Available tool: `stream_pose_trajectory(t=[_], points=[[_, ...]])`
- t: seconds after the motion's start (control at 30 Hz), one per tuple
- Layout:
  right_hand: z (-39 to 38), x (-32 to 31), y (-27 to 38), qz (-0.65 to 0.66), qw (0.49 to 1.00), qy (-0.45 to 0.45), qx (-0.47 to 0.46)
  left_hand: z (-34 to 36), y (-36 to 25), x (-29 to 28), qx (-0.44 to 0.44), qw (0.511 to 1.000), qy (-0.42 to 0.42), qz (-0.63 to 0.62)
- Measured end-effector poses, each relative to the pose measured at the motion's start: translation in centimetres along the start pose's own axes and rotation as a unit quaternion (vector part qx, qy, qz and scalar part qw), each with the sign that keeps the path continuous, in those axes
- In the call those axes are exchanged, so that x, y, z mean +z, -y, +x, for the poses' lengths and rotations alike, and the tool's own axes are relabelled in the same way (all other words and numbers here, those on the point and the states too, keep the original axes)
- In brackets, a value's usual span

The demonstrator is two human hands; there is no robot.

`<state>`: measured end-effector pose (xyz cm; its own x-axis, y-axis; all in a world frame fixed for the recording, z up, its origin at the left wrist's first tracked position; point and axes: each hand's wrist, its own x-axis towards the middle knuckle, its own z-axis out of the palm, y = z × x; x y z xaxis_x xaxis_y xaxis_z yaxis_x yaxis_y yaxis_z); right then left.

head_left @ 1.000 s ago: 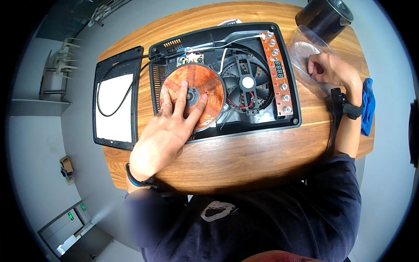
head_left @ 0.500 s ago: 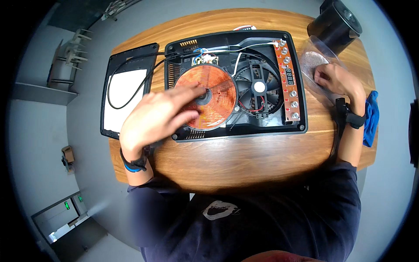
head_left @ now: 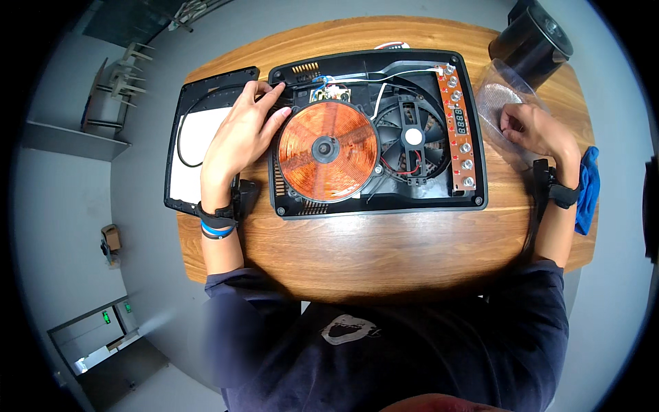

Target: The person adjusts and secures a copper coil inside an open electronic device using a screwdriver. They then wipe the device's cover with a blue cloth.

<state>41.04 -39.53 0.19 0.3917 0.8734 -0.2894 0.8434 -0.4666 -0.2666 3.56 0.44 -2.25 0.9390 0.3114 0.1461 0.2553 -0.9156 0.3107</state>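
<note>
Standing at the far right of the bench (head_left: 371, 254), a black cylinder (head_left: 532, 44) neighbours clear plastic (head_left: 508, 77); a blue cloth (head_left: 587, 189) lies nearer. A black cable (head_left: 181, 134) loops over the left panel (head_left: 189, 96). Mid-bench, the open black housing (head_left: 412, 206) shows a ringed copper coil (head_left: 343, 165). Left hand (head_left: 237, 137): fingers parted, at the cable; right hand (head_left: 539, 130): curled, grip unclear.

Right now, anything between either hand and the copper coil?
Left hand: nothing visible between it and the upper-left edge of the copper coil. Right hand: clear plastic, housing rim, orange circuit board and black fan lie between.
</note>
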Motion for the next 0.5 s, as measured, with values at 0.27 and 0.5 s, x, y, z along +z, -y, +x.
stream_pose_trajectory(t=[0.27,0.5], points=[[-0.4,0.1,0.4,-0.022,0.999,-0.019,-0.030,0.2,0.5,0.3,-0.008,1.000,-0.014,-0.004],[-0.2,0.3,0.1,-0.017,0.999,-0.014,-0.034,0.6,0.9,-0.1,-0.026,0.999,0.001,-0.047]])
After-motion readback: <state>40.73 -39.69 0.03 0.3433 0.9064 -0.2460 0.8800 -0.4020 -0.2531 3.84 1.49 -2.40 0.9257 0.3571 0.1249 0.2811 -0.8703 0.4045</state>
